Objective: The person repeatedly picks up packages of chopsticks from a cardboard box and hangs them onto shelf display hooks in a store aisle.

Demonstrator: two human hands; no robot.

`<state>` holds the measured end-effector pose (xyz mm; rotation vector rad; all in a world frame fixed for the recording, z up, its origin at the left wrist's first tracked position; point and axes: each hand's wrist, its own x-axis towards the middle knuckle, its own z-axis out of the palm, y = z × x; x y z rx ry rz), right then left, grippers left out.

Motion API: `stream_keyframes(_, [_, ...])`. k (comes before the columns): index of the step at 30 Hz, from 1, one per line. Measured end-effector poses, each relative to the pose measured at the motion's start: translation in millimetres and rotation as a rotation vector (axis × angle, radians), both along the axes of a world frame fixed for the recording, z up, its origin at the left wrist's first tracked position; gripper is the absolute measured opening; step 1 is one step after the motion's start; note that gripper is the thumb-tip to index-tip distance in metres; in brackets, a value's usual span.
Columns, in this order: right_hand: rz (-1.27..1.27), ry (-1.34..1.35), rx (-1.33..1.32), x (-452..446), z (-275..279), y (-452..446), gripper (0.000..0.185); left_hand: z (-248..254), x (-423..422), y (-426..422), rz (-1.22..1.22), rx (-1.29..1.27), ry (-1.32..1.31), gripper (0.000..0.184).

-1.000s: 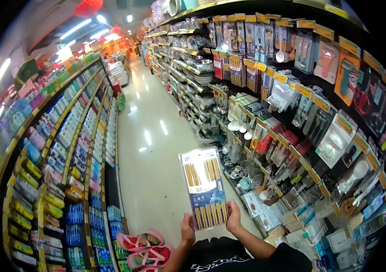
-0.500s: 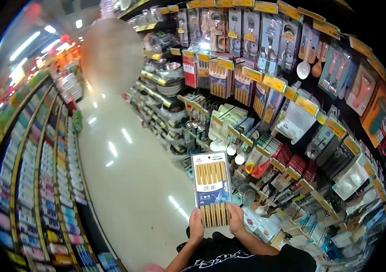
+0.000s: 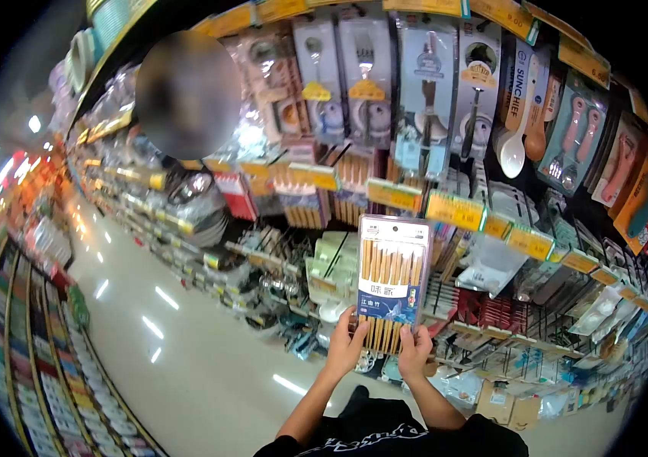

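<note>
A pack of wooden chopsticks [image 3: 389, 286] is held upright in front of the hanging shelf goods, its printed label facing me. My left hand [image 3: 347, 340] grips its lower left edge, and my right hand [image 3: 416, 351] grips the lower right edge. Light chopsticks show through the clear front above and below a white and blue label. Behind the pack's upper left hang similar chopstick packs [image 3: 301, 199] on hooks. Pale green packaged items [image 3: 331, 263] hang just left of the pack.
Hooks on the right-hand rack carry a white spoon [image 3: 513, 156], a pink utensil set [image 3: 570, 145] and packaged cutlery [image 3: 369, 84]. Yellow price tags [image 3: 455, 211] line the rails. A stocked shelf [image 3: 42, 358] stands across the shiny aisle floor [image 3: 187, 358].
My view has turned right toward the rack. Both hands have raised the chopstick pack and brought it closer to the hanging goods, keeping hold of it.
</note>
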<state>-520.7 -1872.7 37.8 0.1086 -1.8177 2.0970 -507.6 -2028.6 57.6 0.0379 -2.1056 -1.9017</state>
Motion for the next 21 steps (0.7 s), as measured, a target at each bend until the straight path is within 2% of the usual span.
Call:
stream_keyframes(2, [-0.024,-0.007,-0.071,-18.9,-3.0,-8.8,0.024,11.0,-23.9,-8.5,-0.014,-0.046,0.012,0.049])
stream_keyframes(5, [-0.134,0.144,0.034,-52.0,-17.5,-13.2,0.024,13.9,-59.4,-20.1,-0.096,-0.096,0.100,0.048])
stream_keyframes(6, [-0.121,0.157,-0.051,-54.5,-8.2,-18.6,0.026,19.5,-65.4,-22.0,-0.129,-0.056,0.082,0.049])
stream_keyframes(9, [-0.124,0.204,-0.069,-68.2,-5.9,-22.8,0.031,6.3,-83.6,-27.2,-0.085,-0.093,0.196,0.048])
stream_keyframes(12, [-0.185,0.226,-0.052,-85.5,-0.5,-31.5,0.033,3.7,-100.1,-35.6,-0.174,0.015,0.170,0.046])
stream_keyframes(15, [-0.233,0.195,-0.033,-89.1,-16.2,-41.0,0.034,-2.5,-120.4,-54.7,-0.340,0.014,0.036,0.047])
stream_keyframes(16, [-0.264,0.199,-0.051,-92.7,-16.4,-47.5,0.034,-9.6,-127.0,-56.6,-0.297,0.004,0.126,0.046])
stream_keyframes(21, [-0.403,0.161,-0.073,-82.1,-1.6,-84.4,0.033,-5.7,-145.5,-86.8,-0.537,0.025,0.107,0.046])
